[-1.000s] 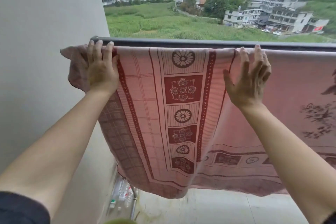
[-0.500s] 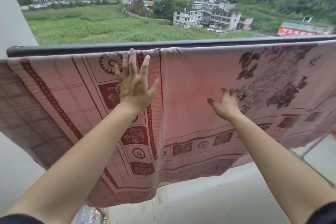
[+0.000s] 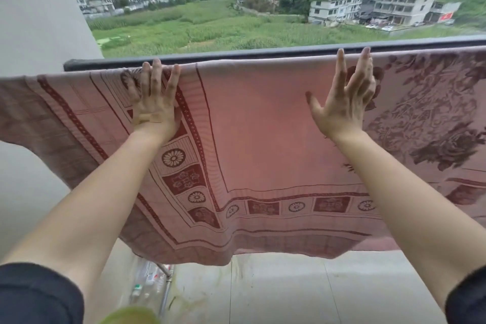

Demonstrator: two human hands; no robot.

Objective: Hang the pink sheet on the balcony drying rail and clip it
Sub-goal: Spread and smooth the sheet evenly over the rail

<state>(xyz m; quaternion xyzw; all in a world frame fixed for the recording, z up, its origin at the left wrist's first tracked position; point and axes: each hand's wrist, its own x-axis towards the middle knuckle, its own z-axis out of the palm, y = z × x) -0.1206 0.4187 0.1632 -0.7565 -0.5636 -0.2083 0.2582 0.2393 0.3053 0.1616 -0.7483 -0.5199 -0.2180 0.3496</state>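
Green fields and pale apartment blocks are lying beyond the balcony, with a plain wall (image 3: 39,21) closing the left side. Pink sheet (image 3: 263,126) is hanging folded over the dark drying rail (image 3: 236,56), covering it from just short of its left end out past the right edge of view; its patterned border is drooping toward the tiled balcony floor (image 3: 289,292), and the left corner is trailing loose beyond the rail's end. Left hand (image 3: 155,110) is lying flat on the cloth near the rail's left end, fingers (image 3: 157,73) straight, a little apart, tips at the top fold. Right hand (image 3: 344,105) is reaching up further right, fingers (image 3: 361,66) straight and spread, tips at the rail's top edge; cannot tell whether the palm is touching. Neither hand is gripping anything. Reading: draping looks done, spreading and smoothing along the rail is underway. No clips are showing on the sheet, the rail or in either hand, so clipping appears not yet started. Some bottles (image 3: 147,279) are lying on the floor below.
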